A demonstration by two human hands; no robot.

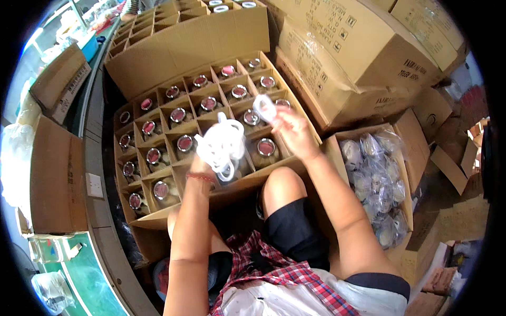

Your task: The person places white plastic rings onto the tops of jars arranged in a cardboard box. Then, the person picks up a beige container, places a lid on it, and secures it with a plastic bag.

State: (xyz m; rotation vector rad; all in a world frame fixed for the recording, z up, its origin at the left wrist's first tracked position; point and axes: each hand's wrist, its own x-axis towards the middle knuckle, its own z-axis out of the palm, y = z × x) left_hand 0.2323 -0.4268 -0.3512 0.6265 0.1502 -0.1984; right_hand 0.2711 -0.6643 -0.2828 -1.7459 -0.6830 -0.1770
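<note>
A bunch of white plastic rings (224,145) lies over my left hand (202,164), which holds them and is largely hidden behind them. My right hand (293,129) pinches a single white ring (264,108), a little smeared by motion. Both hands are above a large open carton (258,174) split by cardboard dividers. Upright glass containers stand in its compartments, with shiny round metal rims and reddish centres. One such container (266,147) is just below my right hand, and another (185,142) is beside the bunch of rings.
Behind stands another divided carton (195,45), with some white rings at its far side. Stacked closed cartons (342,58) rise at the far right. To my right, an open box (337,158) holds several plastic-wrapped round items (377,179). A green-topped bench (95,268) runs along the left.
</note>
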